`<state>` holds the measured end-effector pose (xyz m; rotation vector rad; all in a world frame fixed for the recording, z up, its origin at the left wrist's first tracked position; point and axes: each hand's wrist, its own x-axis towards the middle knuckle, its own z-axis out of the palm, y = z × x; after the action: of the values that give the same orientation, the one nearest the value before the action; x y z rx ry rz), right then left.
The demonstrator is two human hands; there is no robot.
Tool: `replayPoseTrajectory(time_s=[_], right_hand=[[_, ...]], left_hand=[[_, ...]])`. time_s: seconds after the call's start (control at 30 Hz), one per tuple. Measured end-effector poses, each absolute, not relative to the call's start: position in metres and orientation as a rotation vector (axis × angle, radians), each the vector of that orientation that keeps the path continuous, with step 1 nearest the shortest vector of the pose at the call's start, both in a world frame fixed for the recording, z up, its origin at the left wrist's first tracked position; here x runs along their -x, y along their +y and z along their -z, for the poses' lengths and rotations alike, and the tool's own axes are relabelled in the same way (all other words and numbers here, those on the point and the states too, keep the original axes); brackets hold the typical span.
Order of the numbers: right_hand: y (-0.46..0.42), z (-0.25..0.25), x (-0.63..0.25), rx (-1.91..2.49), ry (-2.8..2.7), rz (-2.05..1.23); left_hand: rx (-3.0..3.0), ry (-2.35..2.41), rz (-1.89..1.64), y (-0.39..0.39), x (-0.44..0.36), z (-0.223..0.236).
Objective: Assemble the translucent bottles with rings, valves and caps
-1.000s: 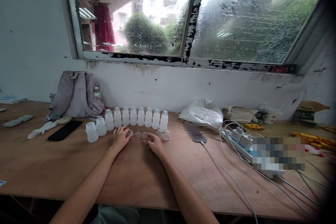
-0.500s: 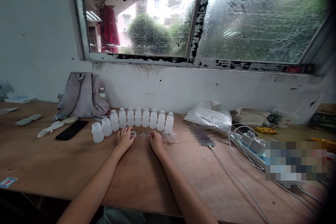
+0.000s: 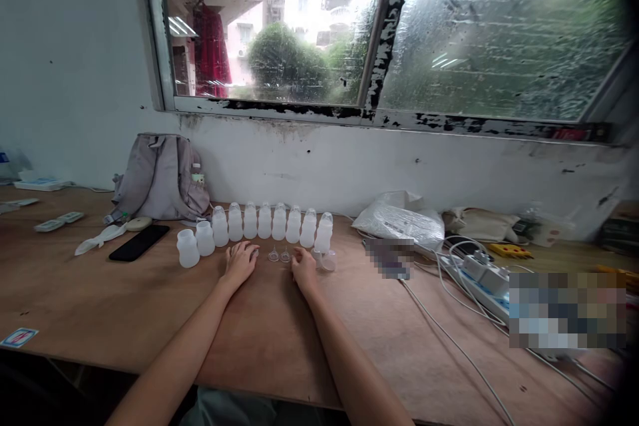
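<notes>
Two clear bottle nipples [image 3: 279, 255] stand side by side on the table between my hands. To their left, my left hand [image 3: 240, 263] rests low with its fingers apart, the fingertips over a clear ring that they largely cover. Just right of the nipples is my right hand [image 3: 303, 267], fingers loosely bent and apart from them; I see nothing held in it. Beside it lie clear caps [image 3: 328, 261], one partly hidden by the hand. Behind stand several capped baby bottles [image 3: 265, 221] in a curved row, with two uncapped bottles [image 3: 188, 249] at its left end.
A black phone [image 3: 139, 243] and a grey backpack [image 3: 156, 180] are on the left. A silvery plastic bag [image 3: 399, 218] lies at the back right, near a power strip [image 3: 472, 285] with white cables [image 3: 452, 339]. The wooden table's front edge runs below my forearms.
My right hand has moved slightly right, off the second nipple, which now stands uncovered. My left fingers have shifted over the clear ring. The view has turned slightly.
</notes>
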<state>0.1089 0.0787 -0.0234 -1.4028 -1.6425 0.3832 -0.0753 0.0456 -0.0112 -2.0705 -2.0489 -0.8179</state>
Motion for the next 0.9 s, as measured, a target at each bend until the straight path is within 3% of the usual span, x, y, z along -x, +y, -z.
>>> replayPoseTrajectory(time_s=[0.9], right_hand=[[0.0769,0.0233,-0.117,1.449,-1.446,-0.569]], left_hand=[[2.038,-2.117,0.786,0.044,0.0756,0.0118]])
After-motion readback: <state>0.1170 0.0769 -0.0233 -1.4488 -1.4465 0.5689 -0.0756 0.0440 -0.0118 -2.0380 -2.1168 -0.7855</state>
